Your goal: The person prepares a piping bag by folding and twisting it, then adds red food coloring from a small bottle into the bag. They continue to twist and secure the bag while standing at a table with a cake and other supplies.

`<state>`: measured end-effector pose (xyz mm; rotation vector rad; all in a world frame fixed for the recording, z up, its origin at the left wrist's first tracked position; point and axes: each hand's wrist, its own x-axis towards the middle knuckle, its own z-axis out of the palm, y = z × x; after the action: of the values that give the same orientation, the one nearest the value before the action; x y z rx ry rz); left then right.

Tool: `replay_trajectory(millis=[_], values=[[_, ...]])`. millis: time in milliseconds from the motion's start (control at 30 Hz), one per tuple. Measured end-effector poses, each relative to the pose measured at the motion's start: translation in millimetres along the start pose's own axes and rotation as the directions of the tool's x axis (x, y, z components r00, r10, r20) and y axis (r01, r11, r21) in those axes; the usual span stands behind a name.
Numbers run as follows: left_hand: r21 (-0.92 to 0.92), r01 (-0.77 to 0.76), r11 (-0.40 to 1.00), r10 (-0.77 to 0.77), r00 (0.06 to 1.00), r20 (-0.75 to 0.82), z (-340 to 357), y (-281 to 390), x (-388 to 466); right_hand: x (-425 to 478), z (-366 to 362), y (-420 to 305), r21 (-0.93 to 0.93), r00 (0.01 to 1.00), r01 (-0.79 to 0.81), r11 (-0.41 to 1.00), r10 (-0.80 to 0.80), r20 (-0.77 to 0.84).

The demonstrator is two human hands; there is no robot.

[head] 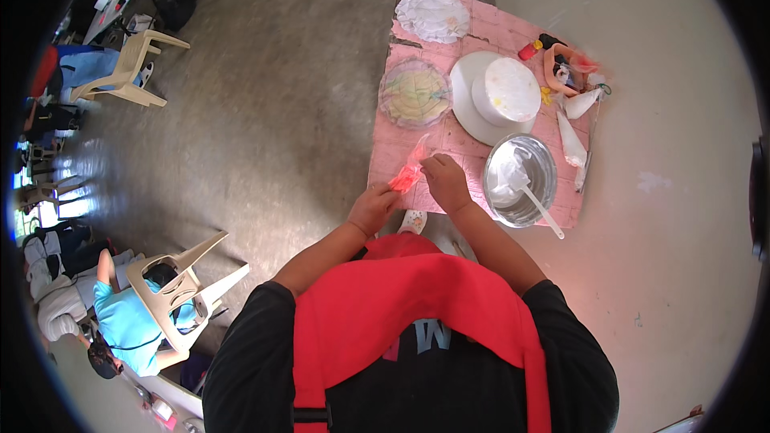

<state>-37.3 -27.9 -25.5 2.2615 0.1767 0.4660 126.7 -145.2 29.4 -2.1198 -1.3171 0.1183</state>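
My left hand grips the lower end of a clear plastic piping bag with bright pink-red filling, over the table's near left edge. The fingers of my right hand are bent in and pinch the bag's right side. Just right of that hand stands a metal mixing bowl of white icing, with a white spatula leaning over its rim. Beyond it, a round cake coated in white, with small yellow marks on top, sits on a white turntable.
Two ruffled round covers lie along the left of the pink table. White piping bags, a red bottle and an orange basket line its right. A seated person and plastic chairs are farther left.
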Motion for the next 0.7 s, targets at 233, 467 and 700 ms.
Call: replay_trajectory(millis=[233, 467, 700], values=[[-0.029, 0.028, 0.999, -0.029, 0.999, -0.021, -2, 2, 3, 5, 3, 11, -0.047, 0.999, 0.015, 0.999, -0.012, 0.048], [-0.112, 0.123, 0.986, -0.123, 0.992, 0.009, -4, 5, 8, 0, 10, 16, -0.051, 0.991, 0.016, 0.999, -0.009, 0.131], [-0.253, 0.408, 0.877, -0.438, 0.896, -0.073, -2, 6, 7, -3, 15, 11, -0.023, 0.989, -0.033, 0.999, 0.036, 0.14]])
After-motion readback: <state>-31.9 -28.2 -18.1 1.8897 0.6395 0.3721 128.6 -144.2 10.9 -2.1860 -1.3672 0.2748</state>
